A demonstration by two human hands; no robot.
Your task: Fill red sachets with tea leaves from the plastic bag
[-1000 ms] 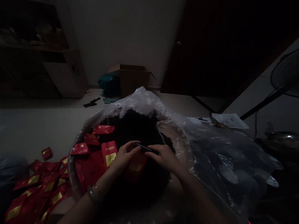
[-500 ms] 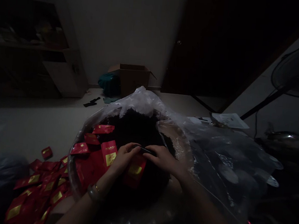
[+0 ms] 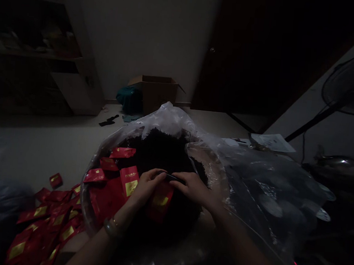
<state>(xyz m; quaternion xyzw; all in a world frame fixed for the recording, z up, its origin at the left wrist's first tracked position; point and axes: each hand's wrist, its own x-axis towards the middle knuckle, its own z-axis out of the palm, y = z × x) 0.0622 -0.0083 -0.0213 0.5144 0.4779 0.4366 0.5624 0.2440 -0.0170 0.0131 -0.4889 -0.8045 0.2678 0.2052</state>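
Note:
Between my left hand (image 3: 151, 184) and my right hand (image 3: 188, 185) a red packet (image 3: 160, 202) with a gold label hangs upright, its top edge pinched at both corners. A thin dark strip (image 3: 172, 176) runs along that top edge; in the dim light I cannot tell whether it is the packet's mouth or a separate piece. Below and behind lies a heap of dark dried leaves (image 3: 166, 150), like loose tea, inside a wide round container lined with clear plastic (image 3: 169, 114). Several red packets lie in it on the left, one (image 3: 129, 181) right beside my left hand.
A pile of red packets (image 3: 58, 221) sits outside the container at the lower left. Clear plastic bags (image 3: 267, 188) spread out on the right, near a white tray (image 3: 272, 142) and a standing fan (image 3: 349, 85). An open cardboard box (image 3: 159, 94) stands against the wall.
The packet between my hands has tipped, so its gold label shows more plainly and the dark strip at its top looks thinner. My hands have drawn slightly closer together.

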